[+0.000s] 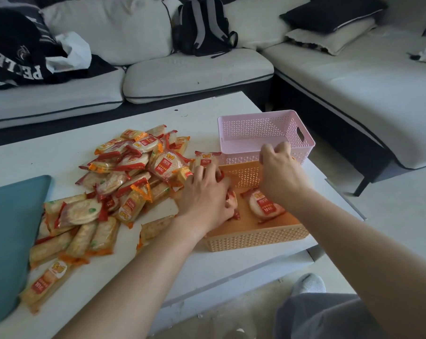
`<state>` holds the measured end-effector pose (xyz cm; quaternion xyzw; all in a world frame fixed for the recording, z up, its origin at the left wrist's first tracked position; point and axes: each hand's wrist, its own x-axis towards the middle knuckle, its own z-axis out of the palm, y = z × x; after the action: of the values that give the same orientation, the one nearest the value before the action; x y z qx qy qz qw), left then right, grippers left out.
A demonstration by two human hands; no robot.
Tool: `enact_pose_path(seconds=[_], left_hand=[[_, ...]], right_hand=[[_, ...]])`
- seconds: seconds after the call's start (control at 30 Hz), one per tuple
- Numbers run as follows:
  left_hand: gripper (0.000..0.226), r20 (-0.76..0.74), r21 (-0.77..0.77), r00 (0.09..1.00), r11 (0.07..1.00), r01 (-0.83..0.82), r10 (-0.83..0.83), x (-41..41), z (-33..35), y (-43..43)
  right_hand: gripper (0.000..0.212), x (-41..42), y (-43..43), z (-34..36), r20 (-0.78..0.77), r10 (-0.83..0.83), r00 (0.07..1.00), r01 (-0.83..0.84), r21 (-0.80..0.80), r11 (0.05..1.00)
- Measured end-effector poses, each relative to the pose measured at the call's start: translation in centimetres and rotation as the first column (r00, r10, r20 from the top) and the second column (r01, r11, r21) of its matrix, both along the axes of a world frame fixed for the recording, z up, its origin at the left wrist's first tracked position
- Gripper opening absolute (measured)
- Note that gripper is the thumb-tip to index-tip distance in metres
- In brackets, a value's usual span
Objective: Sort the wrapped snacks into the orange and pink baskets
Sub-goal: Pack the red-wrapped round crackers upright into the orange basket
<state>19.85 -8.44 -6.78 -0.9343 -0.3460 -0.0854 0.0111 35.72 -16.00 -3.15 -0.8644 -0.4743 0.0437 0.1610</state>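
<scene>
A heap of wrapped snacks [123, 177] in red and orange wrappers covers the middle of the white table [67, 148]. The orange basket [256, 237] stands at the table's right front, with one round red-wrapped snack [265, 206] lying inside. Behind it sits the pink basket [253, 133], which looks empty. My left hand [207, 199] reaches over the orange basket's left rim and grips a red-wrapped snack [232, 204]. My right hand [278, 170] hovers over the orange basket's far wall, fingers curled at the pink basket's front rim; whether it holds anything is hidden.
A teal cushion [8, 241] lies on the table's left end beside the heap. A white sofa [194, 72] with a black backpack [203, 25] and dark clothing runs behind the table. My knee and foot show at lower right.
</scene>
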Motion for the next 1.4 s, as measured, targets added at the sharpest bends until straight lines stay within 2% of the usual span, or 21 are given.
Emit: enact_pose_path(seconds=[0.07, 0.13, 0.17, 0.27, 0.33, 0.43, 0.53, 0.6, 0.73, 0.83, 0.9, 0.93, 0.97, 1.03, 1.07, 1.1, 1.13, 1.2, 1.23, 1.33, 1.4], left_hand=[[0.033, 0.009, -0.028, 1.000, 1.000, -0.009, 0.010, -0.1, -0.1, 0.0], [0.034, 0.025, -0.063, 1.000, 0.998, -0.011, 0.012, -0.1, -0.1, 0.0], [0.037, 0.033, -0.087, 0.999, 0.996, -0.013, 0.016, -0.2, -0.1, 0.0], [0.051, 0.031, -0.129, 0.999, 0.991, -0.018, 0.022, -0.5, 0.0, 0.2], [0.050, 0.050, -0.110, 0.998, 0.994, -0.016, 0.022, -0.5, 0.0, 0.3], [0.057, 0.081, -0.092, 0.997, 0.996, -0.001, 0.009, -0.3, -0.1, 0.2], [0.084, 0.124, -0.133, 0.992, 0.991, 0.029, -0.012, -0.3, -0.5, 0.2], [0.093, 0.114, -0.155, 0.993, 0.987, 0.041, -0.024, -0.2, -0.5, 0.3], [0.102, 0.029, -0.191, 0.999, 0.981, 0.023, -0.018, 0.4, -0.1, 0.5], [0.094, 0.007, -0.182, 1.000, 0.983, 0.007, -0.006, 0.8, -0.1, 0.2], [0.077, 0.030, -0.131, 0.999, 0.991, -0.022, 0.026, 1.1, -0.4, 0.0], [0.067, 0.047, -0.078, 0.998, 0.996, -0.036, 0.040, 1.2, -0.6, -0.1], [0.058, 0.059, -0.026, 0.997, 0.998, -0.050, 0.051, 1.3, -0.8, -0.1], [0.052, 0.037, 0.056, 0.997, 0.996, -0.069, 0.067, 1.6, -1.2, -0.2], [0.052, 0.021, 0.097, 0.997, 0.993, -0.071, 0.069, 1.8, -1.5, -0.4], [0.050, 0.012, 0.141, 0.998, 0.987, -0.070, 0.069, 2.0, -1.8, -0.5], [0.048, 0.013, 0.177, 0.998, 0.982, -0.068, 0.066, 2.2, -2.0, -0.7], [0.043, 0.022, 0.210, 0.998, 0.976, -0.065, 0.062, 2.5, -2.4, -0.9], [0.041, 0.028, 0.216, 0.998, 0.974, -0.068, 0.063, 2.5, -2.4, -0.9], [0.040, 0.025, 0.236, 0.997, 0.968, -0.080, 0.076, 2.4, -2.6, -0.6], [0.048, 0.005, 0.225, 0.996, 0.971, -0.084, 0.086, 2.5, -2.8, -0.5]], right_hand=[[0.038, -0.6, 0.3, 0.3, -0.325, 0.014, 0.946, 0.041, 0.163, 0.986], [0.063, -1.1, 0.7, -0.5, -0.554, -0.015, 0.833, 0.099, 0.122, 0.988], [0.064, -1.3, 0.9, -1.3, -0.605, -0.039, 0.796, 0.129, 0.107, 0.986], [0.034, -1.8, 1.1, -3.2, -0.652, -0.072, 0.754, 0.225, 0.154, 0.962], [0.026, -2.2, 0.9, -3.6, -0.626, -0.098, 0.773, 0.238, 0.144, 0.961], [0.031, -2.9, 0.9, -3.5, -0.536, -0.119, 0.836, 0.189, 0.078, 0.979], [0.045, -2.6, 1.2, -3.0, -0.542, -0.108, 0.833, 0.123, -0.009, 0.992], [0.055, -2.1, 1.2, -2.5, -0.604, -0.061, 0.795, 0.026, -0.067, 0.997], [0.057, -0.7, 0.3, -2.1, -0.699, 0.025, 0.714, -0.117, -0.085, 0.989], [0.054, 0.1, -0.6, -2.1, -0.786, 0.078, 0.614, -0.188, -0.050, 0.981], [0.046, 0.8, -0.8, -1.8, -0.837, 0.120, 0.535, -0.237, -0.012, 0.972], [0.045, 1.1, -0.9, -1.6, -0.822, 0.139, 0.553, -0.253, -0.007, 0.968], [0.044, 1.5, -0.8, -1.5, -0.764, 0.144, 0.628, -0.253, -0.026, 0.967], [0.035, 2.3, -0.5, -1.9, -0.470, 0.126, 0.873, -0.208, -0.126, 0.970], [0.029, 2.3, -0.5, -2.2, -0.287, 0.116, 0.951, -0.183, -0.218, 0.959], [0.033, 2.0, -0.5, -2.6, -0.150, 0.109, 0.983, -0.153, -0.326, 0.933], [0.049, 1.5, -0.6, -3.3, -0.080, 0.096, 0.992, -0.121, -0.430, 0.895], [0.079, 0.4, -0.6, -4.5, -0.046, 0.061, 0.997, -0.076, -0.550, 0.832], [0.084, 0.1, -0.5, -4.9, -0.031, 0.042, 0.999, -0.052, -0.555, 0.830], [0.076, 0.5, -0.2, -4.7, -0.061, -0.005, 0.998, -0.028, -0.525, 0.851], [0.058, 1.3, -0.1, -3.5, -0.198, -0.033, 0.980, -0.071, -0.494, 0.867]])
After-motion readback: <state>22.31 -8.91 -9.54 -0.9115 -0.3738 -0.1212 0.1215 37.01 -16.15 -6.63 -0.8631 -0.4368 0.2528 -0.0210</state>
